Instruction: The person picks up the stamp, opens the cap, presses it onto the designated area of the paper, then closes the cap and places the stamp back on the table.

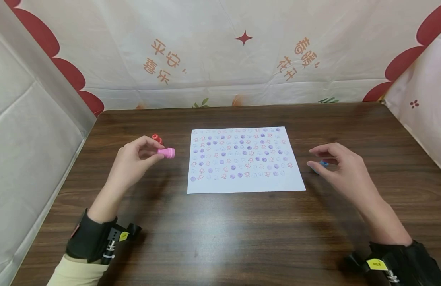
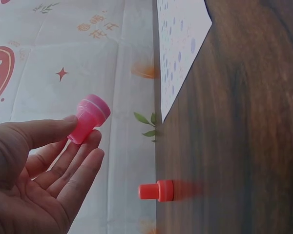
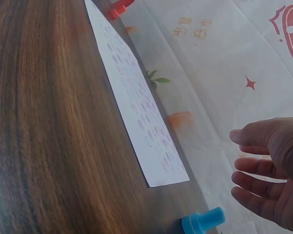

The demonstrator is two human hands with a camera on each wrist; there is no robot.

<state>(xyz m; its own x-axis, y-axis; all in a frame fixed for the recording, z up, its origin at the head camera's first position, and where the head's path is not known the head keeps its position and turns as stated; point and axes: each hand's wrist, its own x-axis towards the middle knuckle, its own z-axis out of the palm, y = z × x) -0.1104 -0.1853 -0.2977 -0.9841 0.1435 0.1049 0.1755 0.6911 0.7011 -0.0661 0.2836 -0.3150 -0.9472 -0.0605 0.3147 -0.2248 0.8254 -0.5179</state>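
My left hand [image 1: 136, 161] is raised over the table to the left of the paper. Its thumb and fingers pinch a pink stamp [image 1: 166, 153] by the narrow handle, with the wide end pointing right. Just behind it a red stamp [image 2: 156, 190] stands on the table with its handle up. On the right, my right hand [image 1: 345, 169] hovers with loosely bent fingers and nothing in its grasp. Below it a blue stamp [image 3: 203, 221] stands on the table, mostly hidden by the fingers in the head view.
Between the hands lies a white sheet of paper [image 1: 243, 184], covered with rows of small purple, blue and red prints. The dark wooden table [image 1: 220, 234] ends at a pale printed cloth [image 1: 213, 51] hanging behind it. More cloth hangs along both sides.
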